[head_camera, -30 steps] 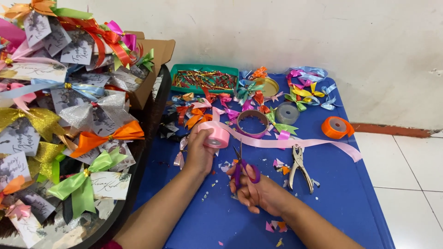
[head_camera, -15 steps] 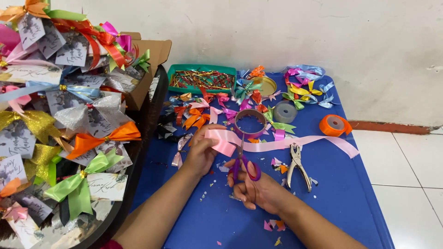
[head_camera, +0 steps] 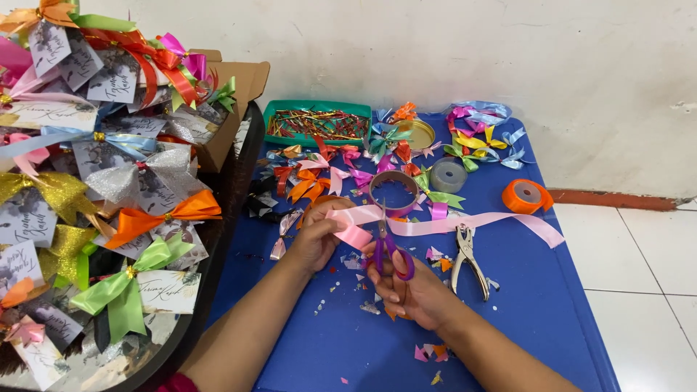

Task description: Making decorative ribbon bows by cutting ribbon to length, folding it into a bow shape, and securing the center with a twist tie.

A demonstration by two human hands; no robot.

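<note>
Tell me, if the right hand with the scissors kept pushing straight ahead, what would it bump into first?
Most likely the pink ribbon lying just past the scissors in the right hand; beyond it sits a ribbon ring. Depth is hard to judge.

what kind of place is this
Likely a home craft corner for making ribbon bows: a blue table strewn with bows, a ribbon roll, and the right hand working scissors on pink ribbon.

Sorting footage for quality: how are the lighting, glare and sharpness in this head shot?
Head view: even, soft light; glare only on the shiny silver bow; left hand and purple-handled scissors sharp; blue tablecloth shows barely any shadows.
</note>
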